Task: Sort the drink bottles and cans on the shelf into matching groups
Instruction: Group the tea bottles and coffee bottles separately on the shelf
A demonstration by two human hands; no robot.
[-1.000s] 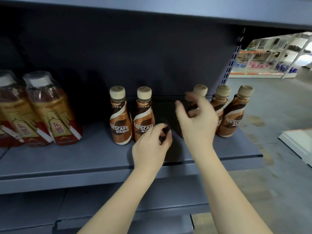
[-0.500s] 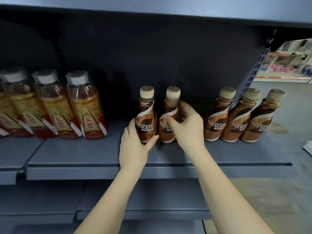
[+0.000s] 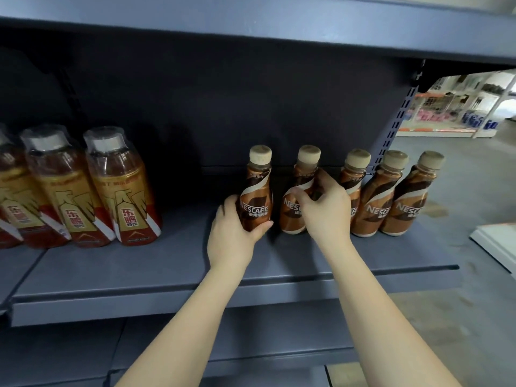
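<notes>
Several brown Nescafe coffee bottles with beige caps stand in a row on the grey shelf (image 3: 139, 277). My left hand (image 3: 231, 241) grips the leftmost coffee bottle (image 3: 257, 196) around its lower body. My right hand (image 3: 325, 210) wraps the second coffee bottle (image 3: 293, 216), which tilts slightly to the right. Three more coffee bottles (image 3: 391, 202) stand close together to the right, near the shelf's end. At the far left stand three gold-and-red energy drink bottles (image 3: 122, 191) with clear caps over white lids.
A bare stretch of shelf lies between the energy drinks and the coffee bottles. The shelf ends at a perforated upright (image 3: 396, 127) on the right. An upper shelf (image 3: 251, 26) hangs overhead. A lower shelf (image 3: 279, 350) sits below. Concrete floor and a white board (image 3: 499, 244) lie to the right.
Both hands went from hovering in front of the bottles to gripping the two left coffee bottles. The second bottle has moved right, closer to the group of three.
</notes>
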